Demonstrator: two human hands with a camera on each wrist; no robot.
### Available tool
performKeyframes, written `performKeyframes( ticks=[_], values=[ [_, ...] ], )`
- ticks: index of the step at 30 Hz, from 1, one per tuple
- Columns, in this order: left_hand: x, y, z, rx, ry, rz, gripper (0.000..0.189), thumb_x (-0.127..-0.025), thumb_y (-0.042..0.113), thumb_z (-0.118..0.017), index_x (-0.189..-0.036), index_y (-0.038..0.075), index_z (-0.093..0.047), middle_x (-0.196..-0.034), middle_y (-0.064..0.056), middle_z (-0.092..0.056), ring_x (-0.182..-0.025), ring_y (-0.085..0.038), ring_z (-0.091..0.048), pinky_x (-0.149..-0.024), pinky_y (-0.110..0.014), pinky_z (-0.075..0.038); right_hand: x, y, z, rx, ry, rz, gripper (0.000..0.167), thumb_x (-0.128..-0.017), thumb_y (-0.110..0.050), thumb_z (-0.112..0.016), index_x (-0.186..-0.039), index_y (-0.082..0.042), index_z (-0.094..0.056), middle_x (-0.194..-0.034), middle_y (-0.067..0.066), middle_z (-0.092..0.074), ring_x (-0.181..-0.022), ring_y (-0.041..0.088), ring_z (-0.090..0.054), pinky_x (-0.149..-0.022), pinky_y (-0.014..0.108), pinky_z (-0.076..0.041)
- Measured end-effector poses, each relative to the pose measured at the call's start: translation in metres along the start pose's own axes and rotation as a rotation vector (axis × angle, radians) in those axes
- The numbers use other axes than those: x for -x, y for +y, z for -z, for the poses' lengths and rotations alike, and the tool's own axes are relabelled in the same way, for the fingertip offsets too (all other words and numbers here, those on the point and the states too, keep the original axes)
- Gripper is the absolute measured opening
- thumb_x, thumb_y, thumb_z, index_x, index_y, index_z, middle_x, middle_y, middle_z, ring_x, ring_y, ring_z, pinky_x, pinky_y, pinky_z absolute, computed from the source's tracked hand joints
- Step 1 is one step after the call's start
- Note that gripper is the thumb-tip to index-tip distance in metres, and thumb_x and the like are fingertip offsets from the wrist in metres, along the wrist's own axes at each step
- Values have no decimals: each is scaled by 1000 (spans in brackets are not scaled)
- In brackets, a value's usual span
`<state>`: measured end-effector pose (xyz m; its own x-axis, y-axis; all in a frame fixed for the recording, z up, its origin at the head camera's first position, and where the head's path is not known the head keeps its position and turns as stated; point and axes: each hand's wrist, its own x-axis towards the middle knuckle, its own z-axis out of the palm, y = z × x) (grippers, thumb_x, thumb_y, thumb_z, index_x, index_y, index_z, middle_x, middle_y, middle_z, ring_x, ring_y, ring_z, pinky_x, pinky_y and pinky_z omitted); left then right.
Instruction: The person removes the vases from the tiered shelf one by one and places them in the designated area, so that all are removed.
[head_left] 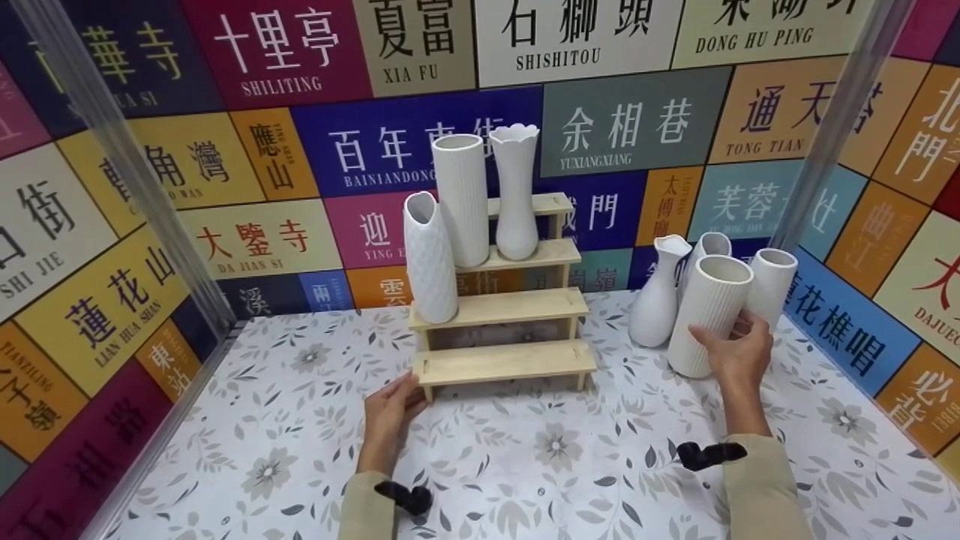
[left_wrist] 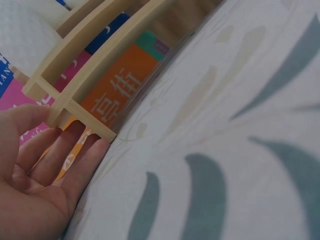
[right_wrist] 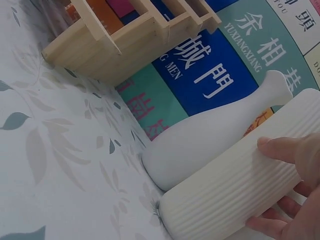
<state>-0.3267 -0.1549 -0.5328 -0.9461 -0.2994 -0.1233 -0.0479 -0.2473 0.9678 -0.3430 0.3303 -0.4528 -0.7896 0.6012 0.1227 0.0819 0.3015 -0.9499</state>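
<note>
Head view, frame right: right grip pinches ribbed vase, probably stiff, fragile, best held mid-body; left grip pinches wooden tiered stand.

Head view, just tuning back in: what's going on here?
A person's right hand grips a ribbed vase on the right, next to three other vases. The left hand grips the lower left end of the wooden stand. On the stand, a textured vase is on the second step up, and two more vases are on the third.
</note>
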Motion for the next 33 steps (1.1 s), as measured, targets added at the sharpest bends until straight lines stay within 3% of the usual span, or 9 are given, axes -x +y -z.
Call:
performKeyframes(
  ticks=[4,11,15,19,25,30,33],
  values=[
    [0,-1,0,-6,-4,-13,48,-95,20,-69,-135,-5,-59,-115,-25,-72,-101,-28,-74,-84,-31,-64,-1,2,-2,-9,18,-7,79,-89,-22,-76,-153,-6,-32,-153,20,-44,-140,35,-45,-122,48,-36],
    [0,0,0,-57,23,24,48,-95,26,-69,-135,0,-60,-121,-23,-71,-106,-27,-73,-88,-30,-63,-1,4,-7,-19,47,21,78,-88,-22,-77,-151,-5,-35,-151,20,-46,-137,34,-47,-121,46,-37],
    [0,1,-1,-39,18,27,48,-95,25,-69,-135,0,-60,-121,-24,-70,-108,-28,-72,-89,-32,-63,-1,6,-10,-21,74,44,77,-86,-23,-78,-149,-4,-38,-148,20,-48,-134,34,-49,-118,46,-39],
    [-1,2,-1,-18,12,31,49,-95,24,-70,-135,-1,-59,-120,-25,-70,-105,-29,-73,-88,-33,-63,0,2,-7,-18,64,9,78,-88,-25,-76,-152,-6,-35,-152,18,-43,-138,32,-46,-121,44,-37],
    [-2,1,-2,1,3,26,49,-94,22,-71,-135,-2,-58,-122,-27,-69,-105,-31,-73,-90,-35,-63,6,-20,2,-27,88,-46,80,-89,-34,-75,-154,-12,-32,-159,12,-31,-145,27,-39,-122,42,-38],
    [-1,1,-2,12,-2,15,48,-95,20,-70,-135,-4,-58,-120,-26,-70,-103,-28,-73,-88,-33,-63,17,-48,9,-90,126,-6,73,-90,-33,-74,-151,-16,-37,-158,7,-36,-144,22,-42,-120,39,-41],
    [0,1,-1,16,3,9,47,-95,19,-69,-134,-5,-59,-117,-26,-71,-99,-27,-74,-86,-33,-64,26,-63,11,-150,100,10,70,-90,-33,-74,-150,-19,-40,-157,4,-40,-144,19,-43,-121,36,-41]
  ],
)
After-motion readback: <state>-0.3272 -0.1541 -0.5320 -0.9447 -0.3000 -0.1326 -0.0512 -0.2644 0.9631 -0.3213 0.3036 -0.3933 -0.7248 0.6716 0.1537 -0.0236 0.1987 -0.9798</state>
